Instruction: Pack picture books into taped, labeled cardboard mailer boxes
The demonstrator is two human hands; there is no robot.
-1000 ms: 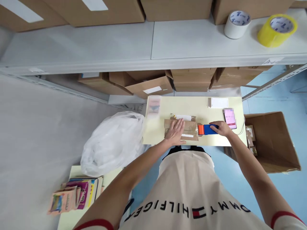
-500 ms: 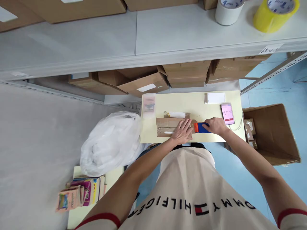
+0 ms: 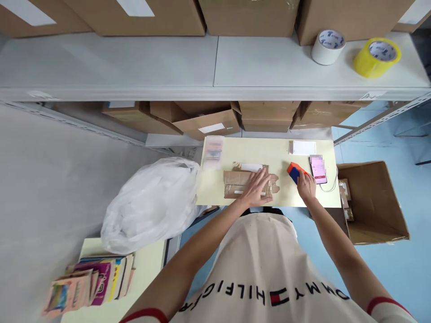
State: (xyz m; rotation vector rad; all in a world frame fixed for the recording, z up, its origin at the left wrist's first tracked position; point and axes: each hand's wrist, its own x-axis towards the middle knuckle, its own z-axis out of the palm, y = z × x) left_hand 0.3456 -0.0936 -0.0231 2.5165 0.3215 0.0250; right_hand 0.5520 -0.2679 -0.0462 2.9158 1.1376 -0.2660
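Note:
A flat brown cardboard parcel (image 3: 235, 183) lies on the pale yellow table (image 3: 279, 159). My left hand (image 3: 257, 188) rests on the parcel's right part with its fingers stretched out flat. To the right, my right hand (image 3: 305, 185) is closed around the blue handle of an orange and blue tape dispenser (image 3: 294, 172), which sits clear of the parcel's right end and points up and left. A phone with a pink screen (image 3: 318, 169) lies just right of that hand.
A white card (image 3: 303, 147) lies at the table's back. A white plastic bag (image 3: 151, 204) sits left of the table, an open cardboard box (image 3: 373, 202) to its right. Books (image 3: 90, 285) are stacked at lower left. White (image 3: 327, 46) and yellow (image 3: 376, 57) tape rolls stand on the shelf.
My right hand has pulled the tape dispenser off the parcel's right end and moved it right and back toward the phone. My left hand stays pressed on the parcel.

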